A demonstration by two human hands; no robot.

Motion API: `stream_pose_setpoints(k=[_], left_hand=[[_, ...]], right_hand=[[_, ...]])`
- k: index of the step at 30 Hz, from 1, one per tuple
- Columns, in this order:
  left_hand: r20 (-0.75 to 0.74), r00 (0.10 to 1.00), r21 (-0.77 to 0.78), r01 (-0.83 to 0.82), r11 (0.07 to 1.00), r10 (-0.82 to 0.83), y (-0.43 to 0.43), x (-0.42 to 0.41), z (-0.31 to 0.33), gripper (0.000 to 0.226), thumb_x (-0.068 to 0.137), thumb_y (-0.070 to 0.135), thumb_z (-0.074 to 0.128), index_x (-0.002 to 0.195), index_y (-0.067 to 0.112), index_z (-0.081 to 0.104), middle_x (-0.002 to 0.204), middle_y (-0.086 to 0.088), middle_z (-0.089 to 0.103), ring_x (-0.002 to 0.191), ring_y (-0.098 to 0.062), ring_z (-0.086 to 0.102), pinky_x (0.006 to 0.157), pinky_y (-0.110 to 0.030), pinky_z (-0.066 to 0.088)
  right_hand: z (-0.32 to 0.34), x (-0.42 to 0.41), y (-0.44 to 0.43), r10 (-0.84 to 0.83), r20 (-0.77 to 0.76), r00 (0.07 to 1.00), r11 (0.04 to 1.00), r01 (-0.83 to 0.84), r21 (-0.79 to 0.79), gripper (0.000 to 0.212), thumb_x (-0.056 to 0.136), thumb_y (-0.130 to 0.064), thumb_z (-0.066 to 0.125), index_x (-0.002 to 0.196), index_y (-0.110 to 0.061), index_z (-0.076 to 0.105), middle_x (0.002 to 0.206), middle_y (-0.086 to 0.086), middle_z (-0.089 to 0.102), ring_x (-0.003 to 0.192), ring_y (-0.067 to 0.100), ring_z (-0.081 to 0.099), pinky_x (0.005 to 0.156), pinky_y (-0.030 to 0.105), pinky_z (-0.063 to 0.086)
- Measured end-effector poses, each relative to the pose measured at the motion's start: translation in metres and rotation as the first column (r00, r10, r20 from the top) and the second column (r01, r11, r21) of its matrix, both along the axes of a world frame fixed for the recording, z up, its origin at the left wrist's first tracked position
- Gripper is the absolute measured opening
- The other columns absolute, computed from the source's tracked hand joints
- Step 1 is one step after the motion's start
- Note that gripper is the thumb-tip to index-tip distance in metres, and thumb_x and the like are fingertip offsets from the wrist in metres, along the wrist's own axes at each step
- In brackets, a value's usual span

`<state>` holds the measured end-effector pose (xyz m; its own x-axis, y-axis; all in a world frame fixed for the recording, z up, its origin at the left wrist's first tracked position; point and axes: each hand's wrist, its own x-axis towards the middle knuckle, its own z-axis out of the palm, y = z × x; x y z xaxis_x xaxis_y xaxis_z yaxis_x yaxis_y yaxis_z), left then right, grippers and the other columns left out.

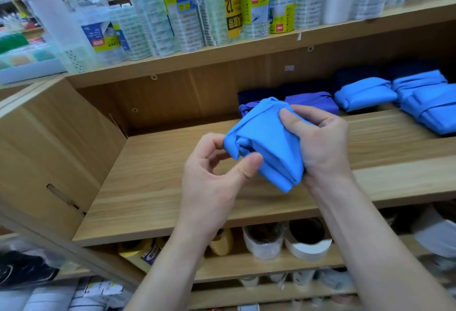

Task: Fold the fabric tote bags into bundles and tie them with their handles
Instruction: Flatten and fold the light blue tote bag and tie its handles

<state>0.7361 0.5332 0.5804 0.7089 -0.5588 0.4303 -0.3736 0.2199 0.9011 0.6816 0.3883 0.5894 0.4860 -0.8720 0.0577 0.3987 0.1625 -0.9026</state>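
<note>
1. A bright blue folded fabric tote bag is held in the air between both hands, above the pale wooden shelf board and not touching it. It is already a compact bundle, with a band of its own fabric drawn round the upper left edge.
2. The right hand grips the bundle's right side, thumb laid across the top face and fingers curled behind.
3. The left hand is at the lower left corner. Its thumb presses the near edge and its bent fingers meet the corner, in a loose pinch.
4. At the back right of the same shelf lie tied light blue fabric bundles, a purple fabric bundle and dark navy ones behind.
5. On the shelf above stand stacked rolls of clear tape in wrappers.
6. On the shelf below are white tape rolls.
</note>
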Motion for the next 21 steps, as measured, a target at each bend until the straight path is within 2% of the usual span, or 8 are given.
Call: stream_pose_setpoints(k=[3, 5, 8, 12, 15, 18, 20, 21], left_hand=[[-0.256, 0.959, -0.024, 0.122, 0.992, -0.124, -0.003, -0.005, 0.003, 0.041, 0.071, 0.007, 0.081, 0.097, 0.013, 0.050, 0.097, 0.013, 0.069, 0.089, -0.028, 0.072, 0.064, -0.043, 0.061], [-0.242, 0.969, -0.029, 0.044, 0.999, -0.050, -0.007, -0.001, 0.003, 0.039, 0.073, -0.009, 0.074, 0.094, 0.010, 0.048, 0.092, 0.010, 0.068, 0.083, -0.032, 0.072, 0.068, -0.048, 0.061], [-0.167, 0.983, -0.012, -0.073, 0.997, 0.070, -0.012, 0.006, -0.001, 0.042, 0.068, -0.011, 0.078, 0.086, 0.014, 0.050, 0.086, 0.007, 0.067, 0.081, -0.024, 0.072, 0.077, -0.053, 0.059], [-0.027, 0.979, 0.043, -0.201, 0.979, 0.202, -0.018, 0.007, -0.005, 0.041, 0.063, 0.002, 0.087, 0.080, 0.018, 0.053, 0.077, 0.004, 0.067, 0.079, -0.021, 0.067, 0.076, -0.043, 0.058], [-0.036, 0.971, 0.084, -0.231, 0.969, 0.235, -0.020, 0.008, -0.005, 0.041, 0.060, 0.004, 0.089, 0.073, 0.017, 0.052, 0.069, 0.004, 0.062, 0.067, -0.011, 0.059, 0.066, -0.028, 0.052], [-0.110, 0.986, -0.004, -0.129, 0.992, 0.128, -0.016, 0.011, -0.003, 0.026, 0.066, 0.010, 0.085, 0.071, 0.019, 0.062, 0.077, 0.004, 0.067, 0.077, -0.008, 0.061, 0.075, -0.026, 0.050], [-0.166, 0.986, -0.106, -0.040, 0.994, 0.022, -0.013, 0.015, 0.003, 0.018, 0.068, 0.013, 0.083, 0.070, 0.020, 0.066, 0.075, 0.005, 0.068, 0.077, -0.007, 0.062, 0.073, -0.022, 0.049], [-0.130, 0.991, -0.100, 0.000, 0.995, -0.013, -0.012, 0.016, 0.005, 0.017, 0.069, 0.014, 0.082, 0.072, 0.017, 0.066, 0.074, 0.006, 0.068, 0.074, -0.006, 0.062, 0.070, -0.021, 0.050]], right_hand=[[0.001, 0.002, -0.001, -0.078, -0.022, 0.997, 0.986, 0.074, -0.151, 0.016, 0.078, -0.012, 0.078, 0.089, -0.021, 0.071, 0.079, 0.005, 0.068, 0.075, 0.020, 0.066, 0.074, 0.040, 0.056], [-0.005, 0.004, 0.005, -0.055, -0.048, 0.997, 0.984, 0.046, -0.172, 0.019, 0.081, -0.015, 0.078, 0.096, -0.025, 0.070, 0.083, 0.004, 0.066, 0.078, 0.018, 0.065, 0.077, 0.040, 0.056], [-0.013, 0.003, 0.017, 0.086, -0.016, 0.996, 0.995, -0.087, -0.046, 0.026, 0.084, -0.015, 0.076, 0.108, -0.023, 0.071, 0.109, 0.004, 0.071, 0.101, 0.020, 0.069, 0.089, 0.043, 0.058], [-0.013, -0.001, 0.024, 0.211, 0.024, 0.977, 0.977, -0.212, 0.037, 0.039, 0.081, -0.012, 0.077, 0.116, -0.024, 0.063, 0.118, 0.005, 0.068, 0.106, 0.024, 0.068, 0.085, 0.044, 0.059], [-0.016, -0.003, 0.015, 0.252, 0.014, 0.968, 0.966, -0.252, 0.055, 0.044, 0.079, -0.007, 0.078, 0.114, -0.023, 0.057, 0.115, 0.005, 0.066, 0.106, 0.029, 0.068, 0.078, 0.043, 0.060], [-0.020, -0.002, 0.007, 0.103, -0.060, 0.993, 0.990, -0.108, -0.090, 0.048, 0.070, -0.004, 0.083, 0.096, -0.031, 0.052, 0.104, 0.002, 0.061, 0.100, 0.028, 0.066, 0.079, 0.045, 0.059], [-0.024, 0.000, 0.008, -0.044, -0.178, 0.983, 0.961, -0.007, -0.277, 0.053, 0.065, -0.004, 0.084, 0.090, -0.033, 0.047, 0.098, -0.007, 0.055, 0.090, 0.016, 0.059, 0.080, 0.037, 0.054], [-0.026, 0.001, 0.009, -0.068, -0.189, 0.980, 0.958, 0.011, -0.286, 0.053, 0.064, -0.003, 0.084, 0.088, -0.032, 0.047, 0.096, -0.007, 0.054, 0.087, 0.013, 0.056, 0.079, 0.037, 0.053]])
